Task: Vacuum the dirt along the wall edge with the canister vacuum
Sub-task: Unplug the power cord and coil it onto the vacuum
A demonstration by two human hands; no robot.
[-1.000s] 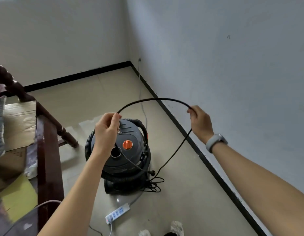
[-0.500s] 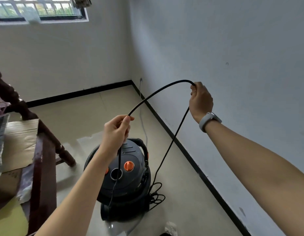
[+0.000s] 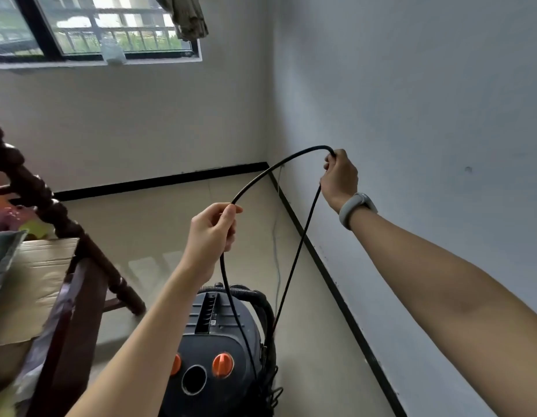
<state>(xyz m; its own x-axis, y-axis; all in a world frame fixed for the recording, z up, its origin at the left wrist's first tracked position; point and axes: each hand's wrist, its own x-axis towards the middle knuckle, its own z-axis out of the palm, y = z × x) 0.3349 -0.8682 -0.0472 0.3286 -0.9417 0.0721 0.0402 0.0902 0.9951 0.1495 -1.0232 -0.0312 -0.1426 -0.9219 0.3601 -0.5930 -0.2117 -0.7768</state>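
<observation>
At mid-frame the left hand (image 3: 211, 233) pinches a thin black rubber power cord (image 3: 270, 173); the right hand (image 3: 341, 179), with a grey band on its wrist, grips the same cord higher, right of centre. The cord arcs between them, and both ends drop to the dark grey canister vacuum with orange knobs (image 3: 222, 350) at bottom centre, near the black baseboard (image 3: 330, 284).
</observation>
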